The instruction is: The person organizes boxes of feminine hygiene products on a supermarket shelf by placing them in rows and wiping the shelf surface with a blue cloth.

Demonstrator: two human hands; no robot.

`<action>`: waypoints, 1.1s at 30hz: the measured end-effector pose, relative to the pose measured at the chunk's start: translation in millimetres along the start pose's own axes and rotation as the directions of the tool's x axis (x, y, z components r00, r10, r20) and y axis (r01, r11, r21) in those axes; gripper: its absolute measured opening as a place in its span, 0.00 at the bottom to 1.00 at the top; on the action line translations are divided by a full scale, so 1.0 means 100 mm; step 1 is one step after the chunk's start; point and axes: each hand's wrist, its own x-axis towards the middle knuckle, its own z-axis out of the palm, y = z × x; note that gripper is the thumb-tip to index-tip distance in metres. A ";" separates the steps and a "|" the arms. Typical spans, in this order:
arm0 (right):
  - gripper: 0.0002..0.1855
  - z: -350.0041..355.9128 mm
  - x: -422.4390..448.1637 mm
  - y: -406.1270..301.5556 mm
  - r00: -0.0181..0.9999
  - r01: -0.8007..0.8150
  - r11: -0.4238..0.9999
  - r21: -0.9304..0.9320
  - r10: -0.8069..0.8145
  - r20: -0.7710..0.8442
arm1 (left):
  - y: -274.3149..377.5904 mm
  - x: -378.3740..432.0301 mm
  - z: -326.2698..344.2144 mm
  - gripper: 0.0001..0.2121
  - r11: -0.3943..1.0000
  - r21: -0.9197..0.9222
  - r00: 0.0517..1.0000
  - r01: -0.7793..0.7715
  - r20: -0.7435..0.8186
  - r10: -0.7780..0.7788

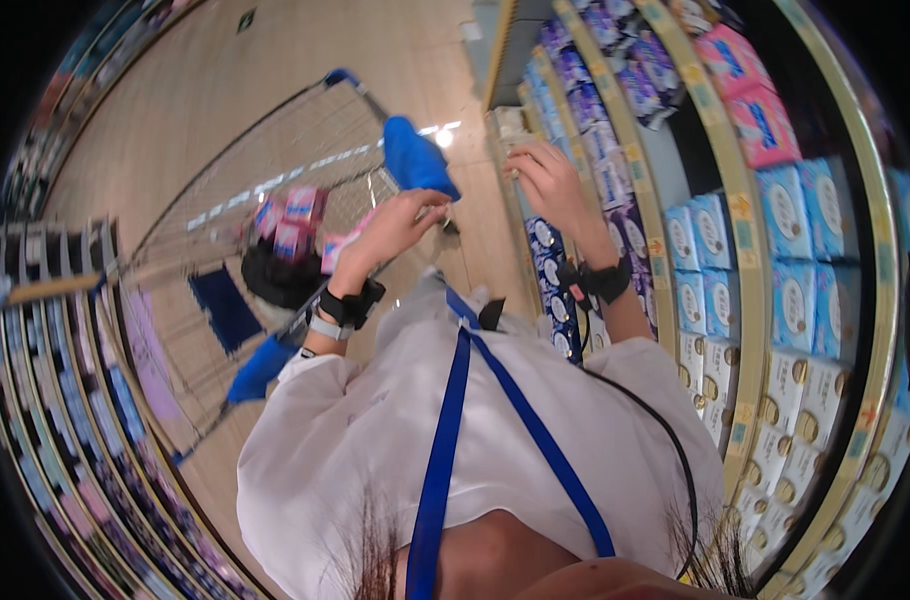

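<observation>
My left hand (402, 225) is over the near side of a wire shopping cart (305, 142), fingers bent and apart from the thumb; I see nothing clearly held. Just beyond its fingertips is a blue corner piece (417, 157) of the cart. My right hand (549, 187) is raised beside the shelf on the right, fingers loosely curled, no product visible in it. Inside the cart, several pink packs (294, 225) lie next to a black soft item (275, 277). Another pink pack (335, 251) is partly hidden behind my left wrist.
On the right, shelving (747, 300) carries blue packs (789, 214), white packs (792, 409), pink packs (755, 124) and purple packs (582, 97). More stocked shelves (72, 420) stand at left. Wood-look floor (425, 45) runs between. A black cable (657, 420) trails from my right wrist.
</observation>
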 end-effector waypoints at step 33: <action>0.44 5.41 -0.14 0.66 -0.125 -0.479 0.808 -0.343 0.324 0.938 | -4.08 -1.43 0.38 0.44 -0.151 -0.444 0.276 0.883 0.753 -0.598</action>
